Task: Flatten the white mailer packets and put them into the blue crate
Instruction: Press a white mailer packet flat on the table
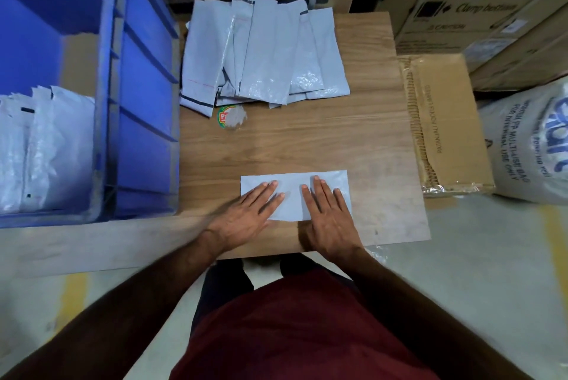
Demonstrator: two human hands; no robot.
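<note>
Both hands, left hand (246,213) and right hand (329,219), press flat with straight fingers on one white mailer packet (292,192) at the table's (307,146) near edge. Its long axis runs left to right. I judge the left hand nearer the blue crate (138,87), which stands to the left.

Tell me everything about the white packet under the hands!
The flat white plastic mailer packet is a wide rectangle, slightly shiny and lightly wrinkled. It lies near the front edge of the wooden table, apart from the far pile. The left hand and right hand press on it with straight fingers.
</note>
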